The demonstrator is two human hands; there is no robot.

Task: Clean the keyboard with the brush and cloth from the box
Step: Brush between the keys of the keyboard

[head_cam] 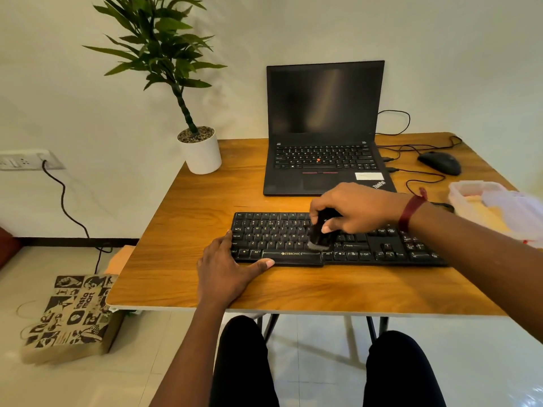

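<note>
A black keyboard (276, 236) lies across the wooden table (182, 224) in front of me. My right hand (358, 210) grips a small black brush (320, 236), whose bristles touch the keys near the middle of the keyboard. My left hand (226, 271) rests at the keyboard's left front corner, fingers straight along the left end and thumb against the front edge. At the table's right edge stands a clear plastic box (467, 192) with a pale cloth (517, 210) hanging out of it.
An open black laptop (323, 127) stands behind the keyboard. A black mouse (439, 162) and cables lie at the back right. A potted plant (201, 151) sits at the back left corner. A paper bag (70, 315) stands on the floor to the left.
</note>
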